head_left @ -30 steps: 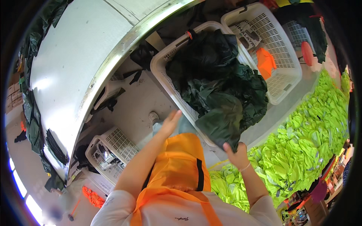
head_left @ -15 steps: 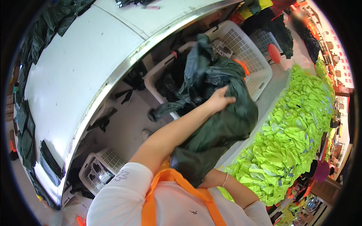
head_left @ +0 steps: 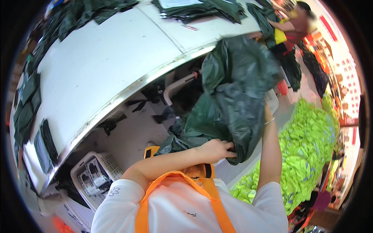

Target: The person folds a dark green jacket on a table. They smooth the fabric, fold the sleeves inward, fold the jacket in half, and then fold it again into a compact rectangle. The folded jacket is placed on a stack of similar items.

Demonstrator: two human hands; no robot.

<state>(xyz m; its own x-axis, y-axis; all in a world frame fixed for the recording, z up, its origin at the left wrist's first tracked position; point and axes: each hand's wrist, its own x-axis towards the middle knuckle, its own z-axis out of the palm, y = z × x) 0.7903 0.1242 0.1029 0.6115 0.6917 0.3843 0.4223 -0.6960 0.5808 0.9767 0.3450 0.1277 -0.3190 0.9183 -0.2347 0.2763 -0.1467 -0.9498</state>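
A large, shiny dark green garment, which looks like thin coated rainwear, is bunched up in front of me. My left hand pinches its near lower edge, close to my chest, with the fingers curled round the folds. My right hand holds the garment up from its right side; the fabric covers most of the fingers. The upper part of the garment bulges over the table's edge, and a loose tail of it hangs to the left below my left hand. An orange strap and apron lie over my white shirt.
A white table curves along the left, with a dark green stack and folded dark pieces on it. White baskets stand beneath. At right lies a lime-yellow garment heap. Another person works at the far right.
My left hand has drawn back toward my chest. My right hand has risen from near my waist to the garment's far right, lifting the cloth. The view has shifted, showing more table and another person.
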